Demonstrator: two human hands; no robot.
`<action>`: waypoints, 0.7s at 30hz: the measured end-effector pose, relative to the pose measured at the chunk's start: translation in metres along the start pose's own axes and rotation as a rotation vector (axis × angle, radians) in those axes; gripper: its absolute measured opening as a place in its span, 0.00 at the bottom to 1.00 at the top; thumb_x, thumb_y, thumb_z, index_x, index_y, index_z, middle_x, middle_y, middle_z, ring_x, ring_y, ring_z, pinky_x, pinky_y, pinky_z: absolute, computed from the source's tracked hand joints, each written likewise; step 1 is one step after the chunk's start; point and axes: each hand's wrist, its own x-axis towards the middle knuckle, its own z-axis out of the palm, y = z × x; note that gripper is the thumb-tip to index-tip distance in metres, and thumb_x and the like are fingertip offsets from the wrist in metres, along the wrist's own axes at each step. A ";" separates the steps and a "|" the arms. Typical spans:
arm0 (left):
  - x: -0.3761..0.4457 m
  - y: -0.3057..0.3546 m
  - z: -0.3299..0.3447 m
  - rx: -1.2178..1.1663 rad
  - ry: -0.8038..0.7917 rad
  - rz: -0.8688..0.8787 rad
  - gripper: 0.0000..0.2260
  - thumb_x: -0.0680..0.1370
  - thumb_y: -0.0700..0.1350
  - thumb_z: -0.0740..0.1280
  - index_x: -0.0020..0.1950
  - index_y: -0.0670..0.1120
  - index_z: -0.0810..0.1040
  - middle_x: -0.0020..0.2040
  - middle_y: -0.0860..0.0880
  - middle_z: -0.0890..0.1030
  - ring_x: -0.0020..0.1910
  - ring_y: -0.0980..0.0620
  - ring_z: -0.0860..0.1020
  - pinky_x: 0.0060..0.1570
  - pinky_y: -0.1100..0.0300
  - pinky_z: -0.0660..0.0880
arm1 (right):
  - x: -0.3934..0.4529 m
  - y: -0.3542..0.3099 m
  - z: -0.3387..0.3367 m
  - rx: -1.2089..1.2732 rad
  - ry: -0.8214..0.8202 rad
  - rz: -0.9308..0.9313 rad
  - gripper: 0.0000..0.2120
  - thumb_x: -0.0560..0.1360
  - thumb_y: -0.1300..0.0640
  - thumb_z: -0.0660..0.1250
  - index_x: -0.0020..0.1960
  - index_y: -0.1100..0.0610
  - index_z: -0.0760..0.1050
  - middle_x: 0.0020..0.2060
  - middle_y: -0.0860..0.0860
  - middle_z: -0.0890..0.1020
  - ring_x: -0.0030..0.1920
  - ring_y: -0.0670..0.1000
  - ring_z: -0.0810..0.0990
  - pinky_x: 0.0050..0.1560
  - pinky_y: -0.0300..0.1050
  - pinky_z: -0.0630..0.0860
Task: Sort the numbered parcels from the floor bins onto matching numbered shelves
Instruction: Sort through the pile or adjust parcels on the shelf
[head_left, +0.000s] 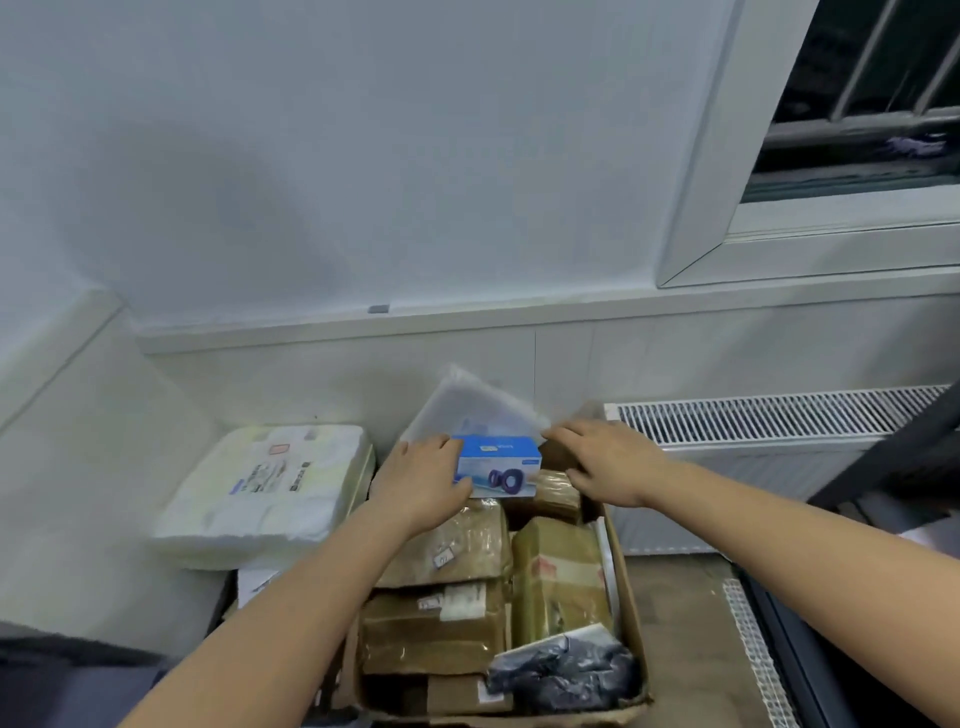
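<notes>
Cardboard bin (631, 597): on the floor, packed with taped brown parcels (441, 618) and a dark bagged parcel (563, 673).
Left hand (421, 480): fingers and thumb curled round the left end of a blue box (498, 466) at the bin's far end.
Right hand (605, 462): fingers spread, resting on parcels beside the box.
Behind: clear plastic pouch (470, 402) leaning at the wall.
Left: white wrapped bundle (265, 493).

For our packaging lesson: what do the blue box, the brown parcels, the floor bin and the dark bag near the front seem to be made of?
Blue box: printed card, slightly glossy, sharp folded edges. Brown parcels: cardboard wrapped in shiny tape or film, which wrinkles and reflects light. Floor bin: plain matt corrugated cardboard, going by its bent, worn rim. Dark bag: probably thin plastic, crumpled with glints.
</notes>
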 end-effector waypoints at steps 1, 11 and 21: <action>0.014 -0.008 0.006 0.003 -0.023 0.004 0.20 0.79 0.53 0.57 0.70 0.48 0.68 0.68 0.49 0.72 0.65 0.48 0.71 0.65 0.53 0.64 | 0.014 0.003 0.007 0.010 -0.019 0.015 0.28 0.80 0.49 0.57 0.78 0.51 0.56 0.74 0.51 0.64 0.71 0.54 0.67 0.68 0.49 0.66; 0.147 -0.060 0.081 -0.103 -0.194 -0.031 0.21 0.78 0.56 0.59 0.68 0.48 0.68 0.64 0.48 0.75 0.60 0.47 0.74 0.58 0.52 0.71 | 0.141 0.043 0.091 0.119 -0.199 0.109 0.29 0.80 0.47 0.58 0.78 0.53 0.56 0.74 0.53 0.64 0.71 0.55 0.67 0.68 0.51 0.67; 0.223 -0.082 0.170 -0.318 -0.246 -0.269 0.29 0.79 0.62 0.59 0.71 0.42 0.65 0.67 0.43 0.72 0.62 0.43 0.74 0.54 0.51 0.71 | 0.213 0.083 0.185 0.558 -0.251 0.395 0.30 0.78 0.40 0.61 0.72 0.59 0.63 0.65 0.57 0.75 0.62 0.57 0.75 0.61 0.51 0.72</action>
